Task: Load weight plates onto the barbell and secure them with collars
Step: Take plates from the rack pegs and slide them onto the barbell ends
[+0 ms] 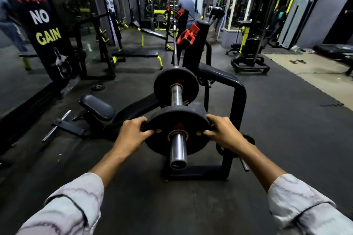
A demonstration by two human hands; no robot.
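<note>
A steel barbell [178,150] rests on a black rack and its sleeve end points at me. A black weight plate [177,118] with a red mark sits on the near part of the sleeve. My left hand [133,133] grips its left rim and my right hand [221,132] grips its right rim. Farther along the sleeve a second black plate [164,82] stands against the shoulder of the bar. A red collar [186,38] rests on top of the rack upright beyond it, and another red collar [179,13] shows farther back.
A black bench frame [236,89] wraps the bar on the right. A padded seat [97,107] lies low on the left, with a small plate [98,87] on the floor beyond. Two people stand at the back near yellow machines. A mirror wall runs along the left.
</note>
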